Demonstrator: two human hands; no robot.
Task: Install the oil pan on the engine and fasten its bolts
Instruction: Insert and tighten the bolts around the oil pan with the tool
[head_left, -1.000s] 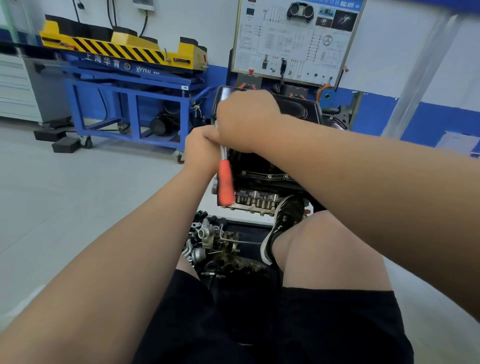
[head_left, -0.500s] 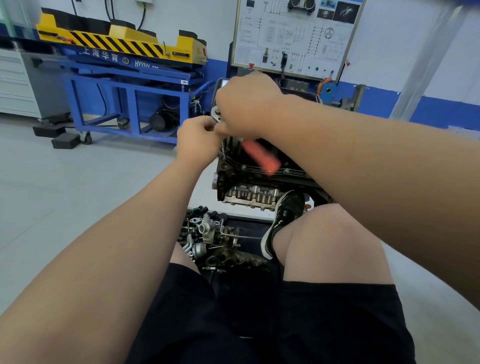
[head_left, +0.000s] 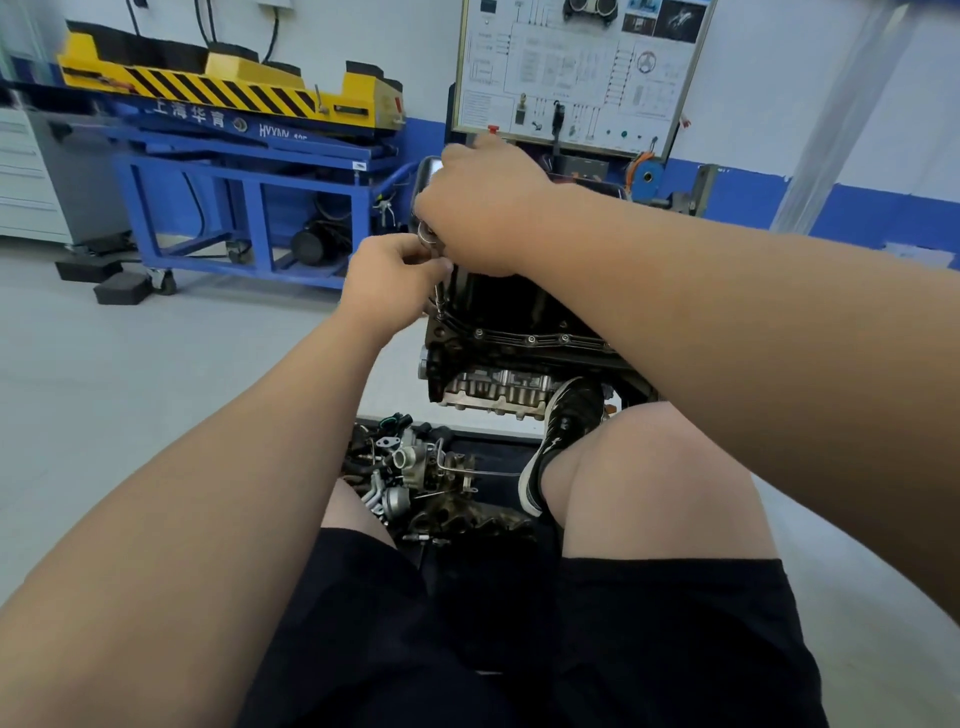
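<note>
**Grip.** The head of the ratchet (head_left: 427, 235) is clasped from above by the right hand (head_left: 483, 208), whose fingers are curled down over it. The handle is hidden under that hand and forearm. Just below the head, the extension shaft (head_left: 439, 291) is pinched between the thumb and bent fingers of the left hand (head_left: 395, 283). The shaft is held roughly upright, and its lower end is set at the corner of the pan flange. The bolt under it is too small to make out.

**Task item.** The black oil pan (head_left: 498, 306) is seated directly beneath and to the right of the grip, on top of the engine (head_left: 493, 384). Much of the pan is covered by the right hand and forearm. A row of flange bolts (head_left: 531, 340) is seen below and to the right of the grip.

**Obstructions.** A black shoe (head_left: 566, 421) is propped against the engine below the grip. A bare knee (head_left: 649, 467) is raised to the lower right, masking that end of the block.

**Surroundings.**
- A heap of loose engine parts (head_left: 410, 467) is laid on the floor well below the grip.
- A blue stand (head_left: 249, 208) is placed to the left, with a yellow striped lift (head_left: 234, 88) carried on it.
- A wiring board (head_left: 576, 67) is mounted above and behind the grip.
- Black blocks (head_left: 122, 288) are set on the floor at far left.
</note>
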